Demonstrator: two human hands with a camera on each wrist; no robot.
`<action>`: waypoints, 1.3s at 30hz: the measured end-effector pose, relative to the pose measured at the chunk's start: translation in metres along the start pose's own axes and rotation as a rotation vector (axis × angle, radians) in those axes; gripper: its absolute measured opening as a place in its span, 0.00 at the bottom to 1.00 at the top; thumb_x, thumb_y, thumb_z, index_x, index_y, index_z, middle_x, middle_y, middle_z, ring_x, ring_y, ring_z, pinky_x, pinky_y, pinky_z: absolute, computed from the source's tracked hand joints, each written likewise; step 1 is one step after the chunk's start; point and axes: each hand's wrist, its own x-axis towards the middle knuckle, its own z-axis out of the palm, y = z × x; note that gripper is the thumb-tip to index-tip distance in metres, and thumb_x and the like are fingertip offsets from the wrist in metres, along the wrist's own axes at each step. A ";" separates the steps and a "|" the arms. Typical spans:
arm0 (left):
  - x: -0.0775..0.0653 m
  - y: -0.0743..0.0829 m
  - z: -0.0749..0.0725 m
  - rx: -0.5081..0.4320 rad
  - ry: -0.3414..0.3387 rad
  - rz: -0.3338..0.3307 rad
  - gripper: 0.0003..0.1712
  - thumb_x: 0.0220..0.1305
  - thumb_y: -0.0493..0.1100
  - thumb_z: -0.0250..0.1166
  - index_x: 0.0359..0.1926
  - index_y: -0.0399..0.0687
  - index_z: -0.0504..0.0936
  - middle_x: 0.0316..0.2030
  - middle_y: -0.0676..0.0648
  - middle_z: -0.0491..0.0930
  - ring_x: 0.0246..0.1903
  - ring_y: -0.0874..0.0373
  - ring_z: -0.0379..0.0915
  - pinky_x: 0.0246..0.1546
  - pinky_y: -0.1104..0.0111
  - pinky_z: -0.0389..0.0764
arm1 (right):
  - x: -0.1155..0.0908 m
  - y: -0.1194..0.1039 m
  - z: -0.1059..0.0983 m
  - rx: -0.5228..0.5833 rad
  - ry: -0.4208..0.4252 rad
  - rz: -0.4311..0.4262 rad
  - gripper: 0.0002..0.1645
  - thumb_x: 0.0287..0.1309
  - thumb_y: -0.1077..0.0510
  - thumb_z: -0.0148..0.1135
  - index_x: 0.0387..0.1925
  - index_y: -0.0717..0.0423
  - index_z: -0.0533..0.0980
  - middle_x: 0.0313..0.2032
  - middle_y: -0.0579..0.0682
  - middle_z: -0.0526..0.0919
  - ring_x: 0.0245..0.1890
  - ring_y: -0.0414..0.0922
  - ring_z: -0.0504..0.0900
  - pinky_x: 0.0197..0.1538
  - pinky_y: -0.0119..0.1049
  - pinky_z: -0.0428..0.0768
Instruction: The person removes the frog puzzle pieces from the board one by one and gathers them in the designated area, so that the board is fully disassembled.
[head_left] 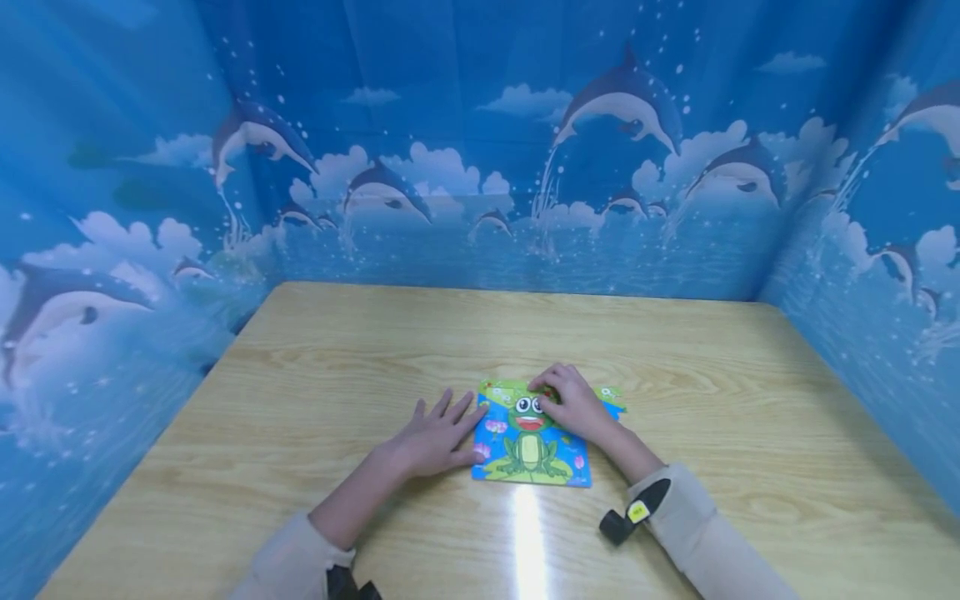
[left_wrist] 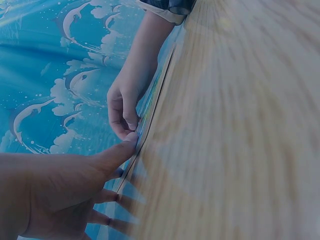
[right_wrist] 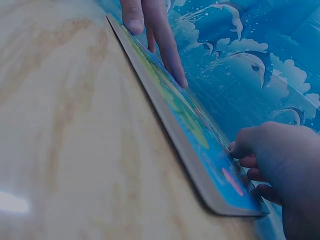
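Note:
A frog jigsaw puzzle with a blue and green picture lies flat on the wooden table. My left hand, its fingers spread, rests at the puzzle's left edge with the fingertips touching it. The right hand bends over the upper right of the picture, thumb and fingers curled down as they pinch a puzzle piece, mostly covered by the hand. Another green and blue part shows just beyond that hand, past the puzzle's right edge. In the right wrist view the puzzle board looks thin, with a grey side.
The wooden table spreads around the puzzle. A blue curtain printed with dolphins hangs behind and at both sides. A strip of glare lies in front of the puzzle. A dark wrist camera sits on the right sleeve.

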 end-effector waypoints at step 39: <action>-0.001 0.002 -0.001 -0.010 -0.009 -0.009 0.41 0.63 0.67 0.46 0.71 0.55 0.49 0.70 0.42 0.42 0.67 0.41 0.29 0.59 0.40 0.37 | -0.002 0.012 -0.011 0.113 -0.145 -0.105 0.22 0.50 0.56 0.65 0.49 0.54 0.76 0.49 0.48 0.73 0.50 0.46 0.66 0.53 0.48 0.67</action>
